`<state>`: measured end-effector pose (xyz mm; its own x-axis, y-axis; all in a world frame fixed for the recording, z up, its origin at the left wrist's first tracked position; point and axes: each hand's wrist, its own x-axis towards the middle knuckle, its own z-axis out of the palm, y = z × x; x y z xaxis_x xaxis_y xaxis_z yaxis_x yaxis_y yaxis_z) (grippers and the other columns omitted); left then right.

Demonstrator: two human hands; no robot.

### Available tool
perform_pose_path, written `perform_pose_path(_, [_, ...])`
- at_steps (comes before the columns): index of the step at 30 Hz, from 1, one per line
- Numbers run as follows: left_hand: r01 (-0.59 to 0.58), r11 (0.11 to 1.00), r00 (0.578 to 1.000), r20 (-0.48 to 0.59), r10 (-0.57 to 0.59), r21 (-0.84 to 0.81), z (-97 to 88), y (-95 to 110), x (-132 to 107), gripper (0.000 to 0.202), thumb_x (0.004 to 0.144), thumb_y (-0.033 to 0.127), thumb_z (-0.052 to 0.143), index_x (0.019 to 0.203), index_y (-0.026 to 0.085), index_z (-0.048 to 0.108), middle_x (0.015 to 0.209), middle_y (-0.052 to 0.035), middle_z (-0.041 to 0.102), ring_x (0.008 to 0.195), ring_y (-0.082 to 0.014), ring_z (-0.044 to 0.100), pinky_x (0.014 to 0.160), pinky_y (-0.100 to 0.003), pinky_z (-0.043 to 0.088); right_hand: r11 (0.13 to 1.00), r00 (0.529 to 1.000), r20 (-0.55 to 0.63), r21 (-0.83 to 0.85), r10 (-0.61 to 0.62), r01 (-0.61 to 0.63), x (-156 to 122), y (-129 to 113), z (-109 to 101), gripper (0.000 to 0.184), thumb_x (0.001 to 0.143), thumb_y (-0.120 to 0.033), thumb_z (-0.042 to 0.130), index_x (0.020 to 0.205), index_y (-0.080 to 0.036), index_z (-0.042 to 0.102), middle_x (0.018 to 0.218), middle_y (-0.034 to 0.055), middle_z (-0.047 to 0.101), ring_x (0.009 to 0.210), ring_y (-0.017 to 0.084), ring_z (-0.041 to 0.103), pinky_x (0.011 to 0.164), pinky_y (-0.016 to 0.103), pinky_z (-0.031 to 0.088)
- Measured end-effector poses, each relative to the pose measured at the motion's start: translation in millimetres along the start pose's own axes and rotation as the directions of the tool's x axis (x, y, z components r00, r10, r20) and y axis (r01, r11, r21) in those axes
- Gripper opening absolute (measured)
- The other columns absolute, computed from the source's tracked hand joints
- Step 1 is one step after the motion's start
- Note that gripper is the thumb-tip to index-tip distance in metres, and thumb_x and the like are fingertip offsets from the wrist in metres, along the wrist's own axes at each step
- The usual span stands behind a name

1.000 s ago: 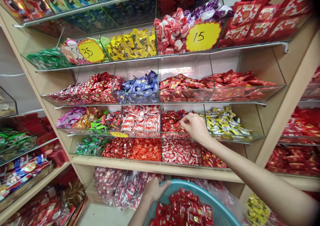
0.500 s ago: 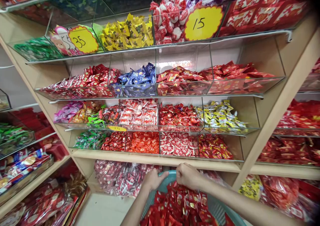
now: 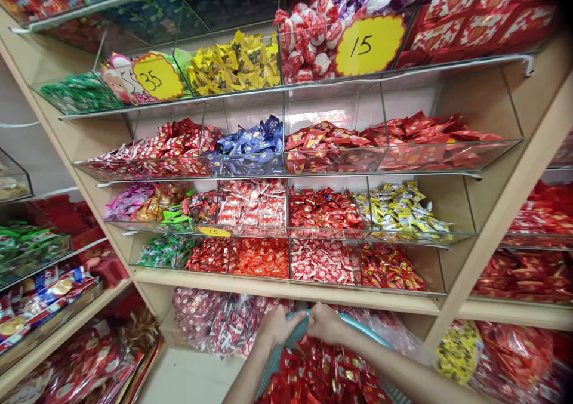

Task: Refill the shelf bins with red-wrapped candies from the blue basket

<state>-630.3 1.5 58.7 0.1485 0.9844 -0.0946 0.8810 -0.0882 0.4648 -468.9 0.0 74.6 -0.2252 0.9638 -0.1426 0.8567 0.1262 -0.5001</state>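
A teal plastic basket heaped with red-wrapped candies is at the bottom centre, in front of the shelves. My left hand grips its far rim, with the thumb lying over the edge. Close to its right, my right hand is closed in a fist at the same rim; its fingertips are hidden. Both forearms reach over the basket from below. The near part of the basket lies outside the view.
Wooden shelving rises ahead, with clear bins of wrapped candies, among them blue packets and yellow packets. Bagged sweets lie under the lowest shelf beside pale floor. A side shelf stands left.
The view has shifted slightly, so the shelves sit a little farther right. My right hand has come a bit lower and nearer to my left, and more of the basket's far right rim shows.
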Motion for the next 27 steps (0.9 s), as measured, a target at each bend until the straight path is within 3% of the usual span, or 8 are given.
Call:
perform_pose_path(4, [0.015,1.0,1.0,0.003,-0.015,0.007,1.7,-2.6,0.2,0.068,0.08,0.074,0.035,0.078,0.015,0.069,0.077,-0.0108,0.07,0.073,-0.0224,0.065,0.055,-0.024,0.033,0.999,0.994,-0.094,-0.006,-0.052,0.051,-6.7,-3.4,-17.7,0.007,0.066,-0.017,0.062,0.06,-0.017,0.064,0.07,0.0024,0.067,0.072,0.016,0.059,0.059,0.022,0.036])
perform_pose_path(9, [0.019,1.0,1.0,0.01,-0.019,-0.003,4.9,-5.6,3.1,0.072,0.077,0.078,0.032,0.076,0.015,0.067,0.076,-0.012,0.07,0.072,-0.0231,0.065,0.056,-0.025,0.034,0.959,0.942,-0.2,0.034,-0.268,0.28,-17.1,-22.3,-83.0,0.014,0.071,-0.013,0.057,0.062,-0.018,0.067,0.068,0.0014,0.067,0.068,0.014,0.059,0.061,0.022,0.037])
perform_pose_path(14, [0.033,0.999,0.999,0.025,-0.033,-0.001,5.1,-4.6,3.8,0.075,0.076,0.08,0.03,0.077,0.015,0.067,0.078,-0.0117,0.07,0.072,-0.0233,0.065,0.057,-0.026,0.036,0.905,0.812,-0.424,-0.051,-0.402,0.422,-13.9,-34.0,-167.5,0.017,0.079,-0.019,0.055,0.065,-0.018,0.066,0.071,0.0024,0.066,0.067,0.015,0.058,0.065,0.024,0.04])
perform_pose_path(18, [0.035,0.999,0.999,0.023,-0.034,-0.023,2.4,-2.5,1.3,0.073,0.076,0.079,0.032,0.078,0.015,0.067,0.079,-0.0113,0.071,0.073,-0.0236,0.065,0.057,-0.026,0.037,0.903,0.684,-0.595,-0.212,-0.422,0.373,7.7,-19.9,-215.6,0.017,0.083,-0.023,0.053,0.075,-0.018,0.066,0.081,0.0048,0.065,0.079,0.018,0.058,0.074,0.029,0.041])
perform_pose_path(21, [0.032,0.999,0.999,0.025,-0.031,-0.036,0.3,-1.5,-0.4,0.07,0.077,0.077,0.033,0.08,0.016,0.068,0.081,-0.0107,0.071,0.074,-0.0235,0.065,0.059,-0.026,0.038,0.934,0.656,-0.668,-0.205,-0.353,0.293,30.9,-3.0,-227.5,0.016,0.083,-0.023,0.053,0.084,-0.018,0.068,0.087,0.0058,0.064,0.08,0.018,0.059,0.075,0.028,0.042])
perform_pose_path(27, [0.03,0.999,1.0,0.009,-0.029,-0.031,3.6,-5.4,2.2,0.068,0.078,0.075,0.035,0.08,0.016,0.068,0.084,-0.0114,0.071,0.074,-0.0233,0.065,0.059,-0.026,0.039,0.946,0.699,-0.638,-0.216,-0.323,0.24,55.6,10.0,-217.8,0.023,0.086,-0.027,0.052,0.099,-0.018,0.069,0.095,0.0068,0.064,0.087,0.018,0.059,0.079,0.028,0.042])
